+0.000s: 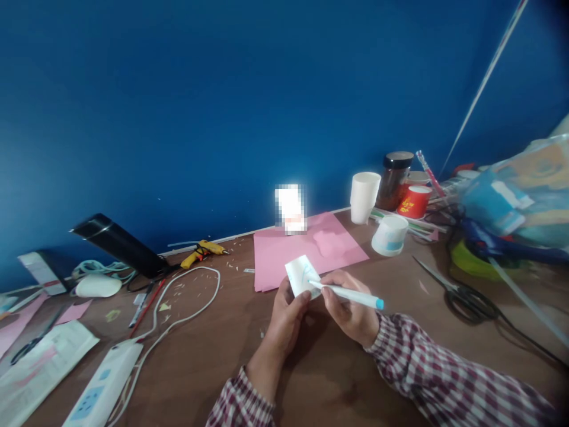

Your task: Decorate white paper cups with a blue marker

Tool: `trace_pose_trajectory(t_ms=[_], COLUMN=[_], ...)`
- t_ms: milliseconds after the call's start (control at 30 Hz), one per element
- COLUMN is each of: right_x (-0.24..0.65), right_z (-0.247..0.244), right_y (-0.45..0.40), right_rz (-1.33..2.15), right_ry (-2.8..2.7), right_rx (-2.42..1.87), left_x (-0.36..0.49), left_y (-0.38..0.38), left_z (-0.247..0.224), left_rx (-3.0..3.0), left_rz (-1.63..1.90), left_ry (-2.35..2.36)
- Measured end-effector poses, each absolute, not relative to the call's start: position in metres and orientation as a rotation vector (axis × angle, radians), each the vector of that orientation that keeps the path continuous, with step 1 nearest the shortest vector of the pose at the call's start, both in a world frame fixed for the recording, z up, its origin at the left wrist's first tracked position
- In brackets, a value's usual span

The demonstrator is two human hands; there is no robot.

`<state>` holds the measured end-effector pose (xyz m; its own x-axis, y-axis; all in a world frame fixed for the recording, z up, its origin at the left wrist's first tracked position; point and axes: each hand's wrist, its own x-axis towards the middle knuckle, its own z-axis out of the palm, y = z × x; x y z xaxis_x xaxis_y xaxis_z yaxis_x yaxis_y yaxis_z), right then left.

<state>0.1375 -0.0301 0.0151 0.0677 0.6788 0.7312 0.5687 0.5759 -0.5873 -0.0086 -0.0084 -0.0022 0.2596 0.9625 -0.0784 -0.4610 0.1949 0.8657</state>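
My left hand grips a small white piece of paper by its lower edge, thumb on top. Blue lines are drawn on the paper's face. Between the fingers of my right hand is a white marker with a light blue end, its tip against or very close to the paper. Both hands are above the brown table, in front of pink paper sheets. A bright, blurred-out phone-like shape stands behind the sheets, by the wall.
To the right are white paper cups, an upturned cup, a red cup, a dark jar and black scissors. On the left lie a yellow glue gun, a black cylinder and a power strip with its cord.
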Motion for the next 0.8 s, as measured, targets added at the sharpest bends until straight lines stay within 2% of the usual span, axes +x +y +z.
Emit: trace_pose_trajectory(t_ms=[800], right_x=[0.14], right_z=[0.014], right_y=[-0.027], right_rz=[0.139], right_ry=[-1.58], right_rx=[-1.132], left_x=[-0.012], left_y=[-0.008], left_z=[-0.012], left_rx=[0.959], left_rz=[1.133], left_ry=[0.775])
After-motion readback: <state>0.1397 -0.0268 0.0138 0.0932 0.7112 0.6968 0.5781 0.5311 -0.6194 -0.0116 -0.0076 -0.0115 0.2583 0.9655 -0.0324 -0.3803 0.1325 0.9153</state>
